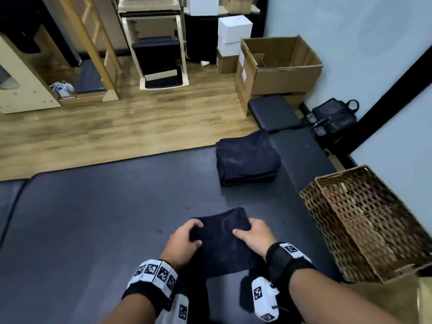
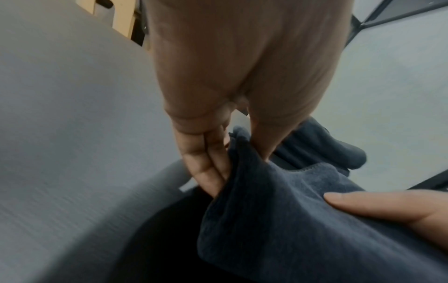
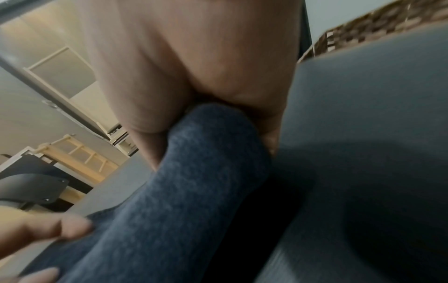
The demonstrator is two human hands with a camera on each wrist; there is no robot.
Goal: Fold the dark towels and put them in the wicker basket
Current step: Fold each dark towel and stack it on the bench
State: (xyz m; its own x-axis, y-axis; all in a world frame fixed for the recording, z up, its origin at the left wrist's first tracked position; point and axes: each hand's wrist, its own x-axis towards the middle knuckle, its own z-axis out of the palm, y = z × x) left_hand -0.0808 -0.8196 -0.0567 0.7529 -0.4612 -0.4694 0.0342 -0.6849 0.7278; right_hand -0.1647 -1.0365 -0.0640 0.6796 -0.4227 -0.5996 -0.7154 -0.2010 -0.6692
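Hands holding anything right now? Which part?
Yes. Both hands grip one dark towel by its side edges: left hand on the left edge, right hand on the right edge, thumbs on top.

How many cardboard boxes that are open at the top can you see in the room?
1: the brown cardboard box on the floor against the far wall, beyond the black bench. The white boxes left of it look closed; others may be hidden.

Dim, blurred wrist views; wide-angle distortion.
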